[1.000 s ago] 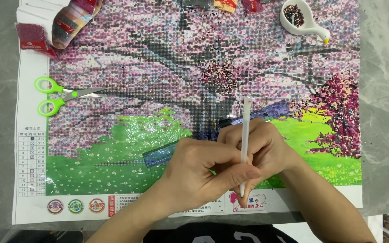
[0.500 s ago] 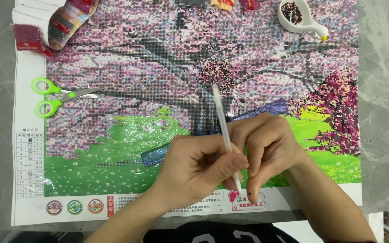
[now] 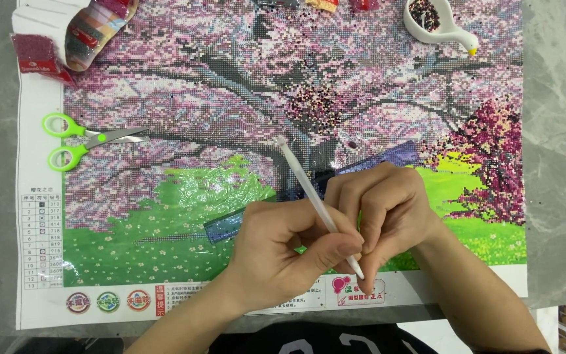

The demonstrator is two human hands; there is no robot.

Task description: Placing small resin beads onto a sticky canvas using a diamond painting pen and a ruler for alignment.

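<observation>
Lying far left on the canvas [image 3: 40,308], green-handled scissors [image 3: 76,141] sit below a curved tray [image 3: 90,33] and a red bead packet [image 3: 34,54]. At centre, the left hand [image 3: 283,252] has its grip closed around a white pen [image 3: 309,196], tip down by the right hand [image 3: 384,210], fingers curled against it. Top right, a white scoop dish [image 3: 440,23] holds dark beads [image 3: 425,13].

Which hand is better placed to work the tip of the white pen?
Right, likely. The left hand grips the white pen mid-shaft, while the right hand has its fingertips at the pen's lower tip, over the canvas border.
</observation>
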